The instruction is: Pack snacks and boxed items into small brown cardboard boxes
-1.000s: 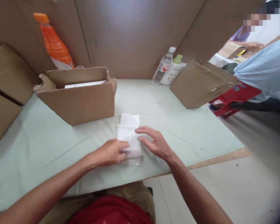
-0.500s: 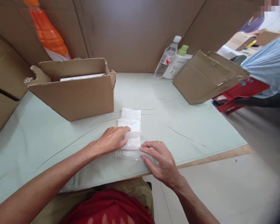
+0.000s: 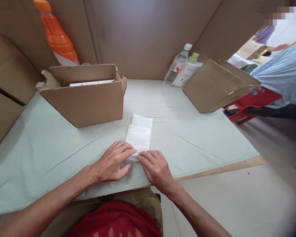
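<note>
A flat, folded strip of clear bubble wrap [image 3: 138, 135] lies lengthwise on the cloth-covered table in front of me. Across its near left corner reach the outstretched fingers of my left hand [image 3: 114, 161], fingertips on the wrap and thumb apart, lower on the cloth. At the near right corner my right hand [image 3: 156, 168] has its fingers bent together against the wrap, close to the left fingertips. The thumb side of this hand is partly hidden. Between the hands, the near end of the wrap looks bunched or folded, partly covered by fingers.
An open cardboard box [image 3: 88, 105] holding something white stands behind left. An orange drink bottle [image 3: 59, 39], a water bottle [image 3: 176, 67] and a white bottle with green cap [image 3: 187, 74] stand at the back. Another box [image 3: 212, 89] sits right. Beyond is a person in light blue [image 3: 281, 72].
My left hand has slid nearer to me along the wrap. The right hand has moved left onto its near end, which now appears shorter. The camera view has shifted slightly.
</note>
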`<state>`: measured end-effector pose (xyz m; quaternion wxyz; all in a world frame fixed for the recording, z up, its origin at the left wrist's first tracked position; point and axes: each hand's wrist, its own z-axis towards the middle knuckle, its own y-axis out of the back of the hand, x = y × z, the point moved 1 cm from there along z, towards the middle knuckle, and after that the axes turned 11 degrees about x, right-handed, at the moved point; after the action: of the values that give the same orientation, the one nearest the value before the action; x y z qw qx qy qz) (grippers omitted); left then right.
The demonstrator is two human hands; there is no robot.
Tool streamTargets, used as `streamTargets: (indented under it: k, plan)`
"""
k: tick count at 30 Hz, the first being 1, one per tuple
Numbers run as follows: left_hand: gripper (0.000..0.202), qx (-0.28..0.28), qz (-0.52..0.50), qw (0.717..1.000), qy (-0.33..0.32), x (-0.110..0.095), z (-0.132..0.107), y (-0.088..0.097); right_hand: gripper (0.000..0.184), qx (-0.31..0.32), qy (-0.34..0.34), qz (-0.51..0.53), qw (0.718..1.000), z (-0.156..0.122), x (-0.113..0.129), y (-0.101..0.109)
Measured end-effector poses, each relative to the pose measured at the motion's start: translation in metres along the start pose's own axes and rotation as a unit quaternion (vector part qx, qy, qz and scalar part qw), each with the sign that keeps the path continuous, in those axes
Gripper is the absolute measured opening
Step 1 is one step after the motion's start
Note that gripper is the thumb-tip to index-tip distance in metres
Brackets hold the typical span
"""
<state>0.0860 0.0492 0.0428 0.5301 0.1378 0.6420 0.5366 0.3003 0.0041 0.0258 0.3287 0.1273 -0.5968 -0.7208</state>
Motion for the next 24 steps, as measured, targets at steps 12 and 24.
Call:
streamTargets:
  k: [12,24]
  plan:
    - [0.031,-0.101,-0.129,0.978,0.130,0.005,0.009,-0.020,0.017,-0.110,-0.060,0.137,0.983,0.001,0.001,0.037]
    - [0.056,-0.137,-0.059,0.973,0.177,0.013,0.023,-0.017,0.032,0.005,-0.047,-0.064,0.997,0.011,-0.008,-0.004]
